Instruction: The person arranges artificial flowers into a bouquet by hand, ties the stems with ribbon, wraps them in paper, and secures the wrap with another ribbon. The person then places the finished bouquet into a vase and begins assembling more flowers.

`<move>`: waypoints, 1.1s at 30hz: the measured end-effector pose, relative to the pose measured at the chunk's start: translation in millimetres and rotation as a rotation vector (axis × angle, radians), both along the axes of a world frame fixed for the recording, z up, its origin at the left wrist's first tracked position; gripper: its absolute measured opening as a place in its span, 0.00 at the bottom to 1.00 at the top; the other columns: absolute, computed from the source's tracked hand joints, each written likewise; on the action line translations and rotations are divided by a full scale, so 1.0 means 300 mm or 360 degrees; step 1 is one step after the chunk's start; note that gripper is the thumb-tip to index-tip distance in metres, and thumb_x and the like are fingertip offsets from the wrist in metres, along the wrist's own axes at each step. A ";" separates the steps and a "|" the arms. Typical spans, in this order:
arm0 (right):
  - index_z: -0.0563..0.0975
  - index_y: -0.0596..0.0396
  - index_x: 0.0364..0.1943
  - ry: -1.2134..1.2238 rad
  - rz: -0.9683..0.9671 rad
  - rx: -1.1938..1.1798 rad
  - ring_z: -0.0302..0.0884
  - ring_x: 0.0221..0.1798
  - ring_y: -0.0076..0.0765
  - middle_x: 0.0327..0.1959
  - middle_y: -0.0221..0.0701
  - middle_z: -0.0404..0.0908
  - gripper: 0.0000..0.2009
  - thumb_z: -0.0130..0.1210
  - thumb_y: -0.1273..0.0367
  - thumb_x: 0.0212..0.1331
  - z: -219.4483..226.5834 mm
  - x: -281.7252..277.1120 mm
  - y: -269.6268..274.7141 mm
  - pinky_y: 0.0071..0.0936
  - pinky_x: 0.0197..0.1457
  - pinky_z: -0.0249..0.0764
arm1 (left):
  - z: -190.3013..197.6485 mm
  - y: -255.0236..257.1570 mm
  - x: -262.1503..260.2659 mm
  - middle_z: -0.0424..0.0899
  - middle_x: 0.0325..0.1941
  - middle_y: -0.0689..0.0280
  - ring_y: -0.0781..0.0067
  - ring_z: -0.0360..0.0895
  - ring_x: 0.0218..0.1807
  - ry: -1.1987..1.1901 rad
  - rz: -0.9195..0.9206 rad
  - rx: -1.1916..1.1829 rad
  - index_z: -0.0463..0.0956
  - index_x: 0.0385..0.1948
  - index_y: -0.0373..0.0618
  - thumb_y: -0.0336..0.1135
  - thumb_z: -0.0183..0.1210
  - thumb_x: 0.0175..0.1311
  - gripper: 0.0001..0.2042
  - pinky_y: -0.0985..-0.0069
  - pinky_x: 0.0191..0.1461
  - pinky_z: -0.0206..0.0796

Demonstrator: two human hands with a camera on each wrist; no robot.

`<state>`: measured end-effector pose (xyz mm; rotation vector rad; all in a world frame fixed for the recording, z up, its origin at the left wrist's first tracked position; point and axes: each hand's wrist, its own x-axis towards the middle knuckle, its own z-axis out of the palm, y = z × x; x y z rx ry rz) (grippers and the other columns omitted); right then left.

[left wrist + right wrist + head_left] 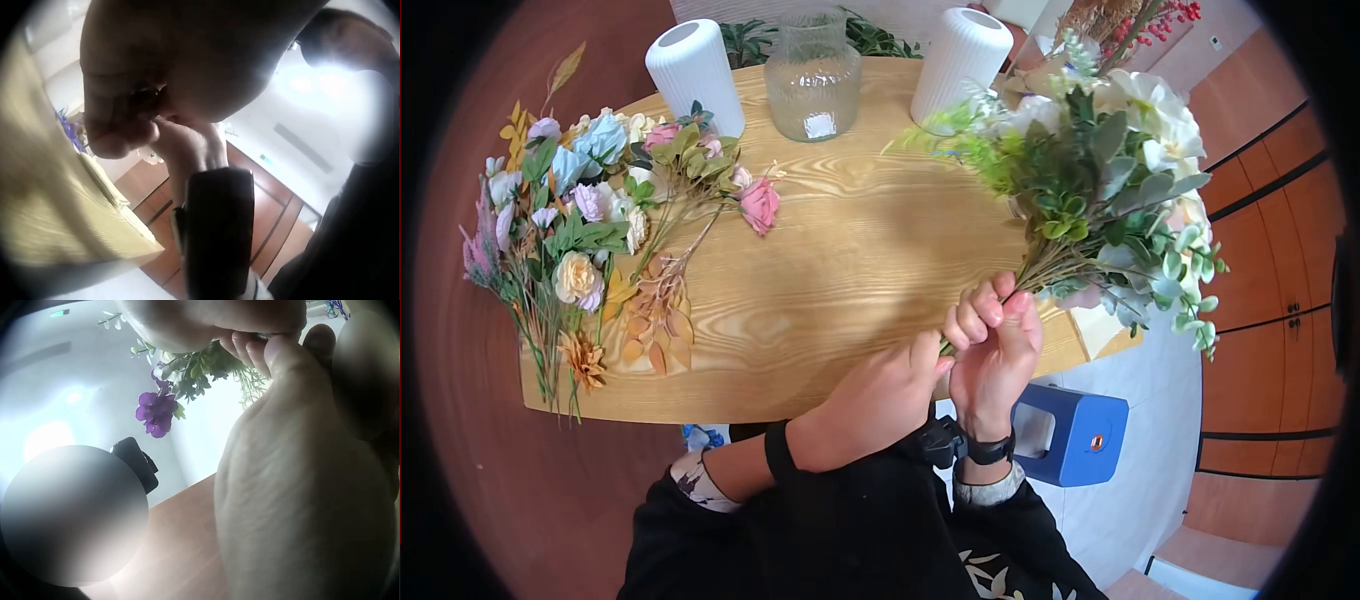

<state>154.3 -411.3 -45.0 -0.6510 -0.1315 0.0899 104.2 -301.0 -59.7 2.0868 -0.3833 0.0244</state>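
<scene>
A bouquet of artificial flowers (1090, 190) leans to the upper right in the head view, with white blooms, green leaves and eucalyptus sprigs. My right hand (1000, 335) grips its gathered stems just below the leaves, fingers curled round them. Directly below, my left hand (890, 385) holds the lower stem ends, close against the right hand. In the left wrist view the left hand (150, 75) looms dark in front of the banded right wrist. A purple flower (156, 414) of the bouquet shows beyond the right hand (300, 456) in the right wrist view.
Loose artificial flowers (585, 220) lie across the left of the wooden table (820, 260). Along the back edge stand a white vase (695, 80), a ribbed glass vase (812, 80) and another white vase (962, 65). A blue stool (1075, 440) sits on the floor, right of the person.
</scene>
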 end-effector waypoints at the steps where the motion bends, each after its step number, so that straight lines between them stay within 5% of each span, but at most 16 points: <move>1: 0.63 0.55 0.35 -0.0018 -0.0054 -0.0022 0.52 0.22 0.19 0.22 0.24 0.60 0.09 0.40 0.63 0.66 0.001 0.001 -0.002 0.18 0.24 0.54 | -0.002 -0.005 0.004 0.70 0.26 0.51 0.47 0.70 0.28 -0.0174 -0.0011 0.0149 0.63 0.36 0.33 0.29 0.48 0.61 0.08 0.65 0.35 0.65; 5: 0.63 0.55 0.36 0.0037 -0.0177 -0.0028 0.52 0.22 0.19 0.23 0.24 0.60 0.09 0.39 0.64 0.66 -0.004 0.000 0.003 0.18 0.25 0.55 | 0.009 -0.038 0.035 0.69 0.28 0.50 0.48 0.71 0.29 -0.0507 0.0037 0.0368 0.62 0.36 0.30 0.27 0.48 0.60 0.09 0.64 0.33 0.65; 8: 0.63 0.55 0.36 0.0036 -0.0235 0.0022 0.53 0.22 0.19 0.23 0.24 0.60 0.08 0.39 0.64 0.66 -0.006 0.003 0.006 0.18 0.26 0.55 | -0.009 -0.054 0.048 0.67 0.27 0.59 0.61 0.72 0.25 -0.0828 0.0161 0.0619 0.65 0.31 0.32 0.27 0.49 0.55 0.07 0.71 0.29 0.68; 10: 0.63 0.54 0.37 0.0081 -0.0294 0.0003 0.54 0.23 0.19 0.24 0.24 0.61 0.08 0.39 0.65 0.66 -0.005 0.010 0.007 0.19 0.28 0.57 | -0.016 -0.057 0.055 0.70 0.29 0.47 0.48 0.72 0.29 -0.0403 0.0036 0.0606 0.62 0.36 0.27 0.22 0.48 0.54 0.10 0.64 0.32 0.66; 14: 0.63 0.54 0.37 0.0067 -0.0215 0.0051 0.55 0.24 0.21 0.24 0.24 0.61 0.08 0.40 0.64 0.66 0.002 0.020 -0.009 0.21 0.31 0.58 | -0.006 -0.046 0.079 0.69 0.22 0.51 0.54 0.75 0.25 -0.0272 -0.0014 0.0253 0.63 0.32 0.28 0.22 0.48 0.50 0.08 0.65 0.23 0.66; 16: 0.63 0.55 0.38 0.0008 0.0009 0.0054 0.57 0.25 0.22 0.25 0.24 0.62 0.09 0.41 0.63 0.66 0.012 0.023 -0.019 0.23 0.33 0.60 | -0.012 -0.049 0.080 0.71 0.21 0.51 0.47 0.74 0.27 0.0095 0.0049 -0.0139 0.60 0.42 0.33 0.21 0.46 0.56 0.11 0.66 0.30 0.66; 19: 0.62 0.56 0.42 -0.0105 0.0188 0.0032 0.60 0.27 0.23 0.27 0.26 0.62 0.12 0.42 0.61 0.64 -0.003 0.044 -0.031 0.27 0.36 0.63 | -0.008 -0.047 0.095 0.70 0.21 0.53 0.51 0.72 0.23 -0.0113 0.0038 -0.0322 0.59 0.43 0.36 0.22 0.43 0.59 0.11 0.71 0.28 0.64; 25: 0.60 0.58 0.48 -0.0184 0.0286 -0.0104 0.62 0.29 0.26 0.31 0.27 0.62 0.17 0.43 0.60 0.64 -0.004 0.046 -0.028 0.31 0.42 0.66 | 0.024 -0.030 0.099 0.71 0.23 0.58 0.62 0.69 0.20 0.0043 -0.0019 -0.0470 0.60 0.44 0.37 0.24 0.40 0.62 0.10 0.74 0.28 0.62; 28: 0.61 0.58 0.47 -0.0100 0.0285 -0.0329 0.66 0.32 0.26 0.28 0.25 0.64 0.17 0.44 0.59 0.63 -0.008 0.021 -0.013 0.35 0.51 0.66 | 0.066 -0.030 0.104 0.72 0.22 0.58 0.61 0.71 0.22 0.0259 0.0021 -0.0615 0.59 0.48 0.37 0.26 0.37 0.63 0.12 0.73 0.28 0.63; 29: 0.63 0.58 0.44 -0.0235 0.0303 -0.0293 0.68 0.35 0.27 0.26 0.25 0.64 0.17 0.44 0.58 0.62 -0.035 0.029 -0.022 0.38 0.61 0.59 | 0.064 -0.031 0.104 0.72 0.22 0.58 0.61 0.71 0.22 0.0251 0.0025 -0.0616 0.59 0.48 0.37 0.26 0.37 0.63 0.12 0.73 0.28 0.63; 32: 0.63 0.58 0.41 -0.0243 0.0163 -0.0415 0.68 0.34 0.27 0.24 0.24 0.63 0.16 0.45 0.59 0.62 -0.027 0.016 -0.014 0.41 0.65 0.53 | 0.037 -0.029 0.093 0.70 0.22 0.53 0.54 0.71 0.23 0.0183 -0.0044 -0.0462 0.62 0.41 0.34 0.20 0.42 0.56 0.11 0.68 0.27 0.63; 33: 0.64 0.57 0.40 -0.0360 0.0111 -0.0492 0.68 0.34 0.27 0.23 0.23 0.63 0.14 0.45 0.59 0.62 -0.035 0.022 -0.013 0.40 0.64 0.55 | 0.018 -0.025 0.092 0.72 0.25 0.53 0.57 0.73 0.25 0.0159 -0.0074 -0.0371 0.58 0.50 0.35 0.23 0.40 0.59 0.15 0.70 0.29 0.64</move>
